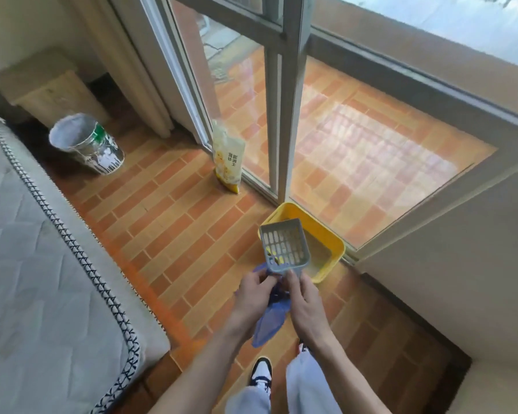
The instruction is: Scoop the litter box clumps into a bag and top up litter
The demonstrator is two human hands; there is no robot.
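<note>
Far to the left of the grip lies one mattress (42, 249), and beyond it one silver bucket (86, 143) stands on the brick-patterned floor (162, 228). Closer in, up and left of the hands, one yellow litter pouch (228, 158) stands upright against the sliding door frame (277, 115). The left hand (254, 292) is pinched shut on one blue bag (271, 316), which hangs crumpled between the two hands with its long axis running down toward the person's feet. Just right of it, the right hand (304, 304) is clenched around the handle of one grey scoop (283, 246); the scoop's long axis runs away from the person, its slotted head pointing up and forward from the grip. Directly behind the scoop head, beyond and slightly right of the hands, one yellow litter box (326, 234) sits on the floor against the door track.
</note>
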